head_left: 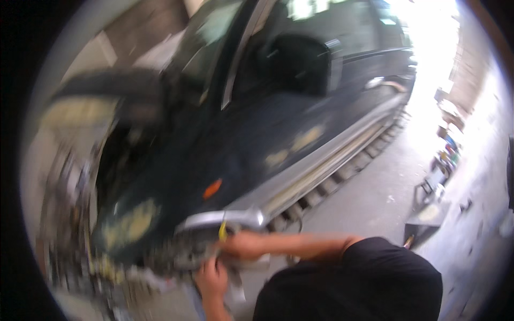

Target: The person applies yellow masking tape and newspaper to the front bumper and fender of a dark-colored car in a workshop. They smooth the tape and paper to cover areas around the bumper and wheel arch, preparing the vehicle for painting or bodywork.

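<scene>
The whole picture is smeared by motion. My right hand reaches in from the right at the wheel arch of a dark car. Its fingers look closed, and a narrow yellow thing sticks up from them; its kind is too blurred to tell. Lower and to the left, my left hand comes up from the bottom edge, close to the right fingers and beside the wheel area. The left fingers are too smeared to show whether they hold anything. Just above both hands curves the silver wheel-arch trim.
The dark fender has pale patches and an orange side marker. A silver sill runs back along the door. Forward, the engine bay lies exposed. Assorted items lie on the floor at right, near a dark box-like object.
</scene>
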`<action>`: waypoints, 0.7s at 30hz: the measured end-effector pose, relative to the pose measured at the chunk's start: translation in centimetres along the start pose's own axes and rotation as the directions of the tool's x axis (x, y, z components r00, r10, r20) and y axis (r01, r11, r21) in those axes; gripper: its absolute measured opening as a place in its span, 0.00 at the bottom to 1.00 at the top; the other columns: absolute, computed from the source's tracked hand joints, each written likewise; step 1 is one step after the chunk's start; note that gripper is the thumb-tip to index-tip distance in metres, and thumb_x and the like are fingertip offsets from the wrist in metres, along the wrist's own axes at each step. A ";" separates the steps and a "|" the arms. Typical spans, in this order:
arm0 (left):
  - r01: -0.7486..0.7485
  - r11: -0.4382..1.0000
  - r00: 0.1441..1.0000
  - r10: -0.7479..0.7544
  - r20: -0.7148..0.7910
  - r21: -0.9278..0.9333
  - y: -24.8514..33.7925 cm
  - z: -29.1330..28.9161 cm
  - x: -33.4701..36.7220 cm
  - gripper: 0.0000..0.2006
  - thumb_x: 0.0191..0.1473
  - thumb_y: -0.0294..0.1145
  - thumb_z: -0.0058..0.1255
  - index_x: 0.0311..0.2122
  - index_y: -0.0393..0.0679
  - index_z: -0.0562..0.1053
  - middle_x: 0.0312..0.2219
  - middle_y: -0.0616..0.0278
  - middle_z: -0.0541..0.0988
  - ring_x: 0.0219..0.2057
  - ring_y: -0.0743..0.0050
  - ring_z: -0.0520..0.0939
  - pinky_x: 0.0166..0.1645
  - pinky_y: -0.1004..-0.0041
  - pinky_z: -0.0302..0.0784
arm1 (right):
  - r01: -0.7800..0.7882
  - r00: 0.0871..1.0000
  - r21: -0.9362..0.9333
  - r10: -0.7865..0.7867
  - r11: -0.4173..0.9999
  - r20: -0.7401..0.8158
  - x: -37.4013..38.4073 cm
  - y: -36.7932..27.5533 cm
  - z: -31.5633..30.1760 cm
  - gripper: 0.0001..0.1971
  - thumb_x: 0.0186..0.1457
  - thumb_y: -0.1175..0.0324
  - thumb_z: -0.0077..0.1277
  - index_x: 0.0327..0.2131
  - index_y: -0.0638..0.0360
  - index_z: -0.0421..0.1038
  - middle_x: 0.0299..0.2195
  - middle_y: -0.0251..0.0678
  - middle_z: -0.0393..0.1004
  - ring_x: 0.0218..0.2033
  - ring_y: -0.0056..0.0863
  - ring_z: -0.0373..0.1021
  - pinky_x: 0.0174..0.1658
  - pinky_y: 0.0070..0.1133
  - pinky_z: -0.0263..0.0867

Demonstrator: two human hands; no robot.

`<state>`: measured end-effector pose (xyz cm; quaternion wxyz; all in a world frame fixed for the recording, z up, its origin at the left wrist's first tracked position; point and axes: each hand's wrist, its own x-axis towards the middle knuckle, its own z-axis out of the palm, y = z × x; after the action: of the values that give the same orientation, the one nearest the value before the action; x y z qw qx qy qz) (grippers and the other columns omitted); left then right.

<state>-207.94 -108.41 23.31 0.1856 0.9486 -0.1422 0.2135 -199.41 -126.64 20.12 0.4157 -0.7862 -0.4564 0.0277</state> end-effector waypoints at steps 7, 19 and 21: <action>0.088 0.988 0.992 -0.074 0.102 -0.131 0.0 -4.2 -0.1 0.05 0.51 0.31 0.50 0.30 0.42 0.71 0.26 0.54 0.77 0.27 0.48 0.77 0.30 0.58 0.73 | 0.089 0.995 -0.042 -0.087 0.995 0.047 1.6 -4.2 -3.7 0.23 0.53 0.66 0.52 0.54 0.54 0.64 0.30 0.48 0.74 0.29 0.47 0.72 0.31 0.36 0.67; 0.315 0.939 0.938 -0.287 0.194 -0.137 -0.1 -9.7 -4.3 0.08 0.53 0.34 0.53 0.31 0.40 0.72 0.25 0.53 0.77 0.28 0.49 0.78 0.31 0.61 0.71 | 0.233 0.933 0.109 -0.253 0.966 0.256 4.6 -5.9 -2.3 0.20 0.53 0.62 0.54 0.49 0.56 0.69 0.31 0.51 0.75 0.32 0.49 0.72 0.35 0.36 0.67; 0.366 0.921 0.919 -0.336 0.206 -0.135 0.2 -10.8 -4.6 0.08 0.53 0.34 0.52 0.32 0.41 0.72 0.25 0.53 0.76 0.29 0.48 0.77 0.31 0.60 0.71 | 0.286 0.919 0.090 -0.299 0.954 0.258 5.0 -6.6 -2.3 0.20 0.52 0.61 0.55 0.48 0.55 0.69 0.29 0.50 0.75 0.32 0.49 0.72 0.34 0.36 0.67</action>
<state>-215.82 -103.21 30.29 0.2882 0.9544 -0.0031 0.0777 -200.10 -122.78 27.78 0.3690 -0.6875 -0.6200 0.0830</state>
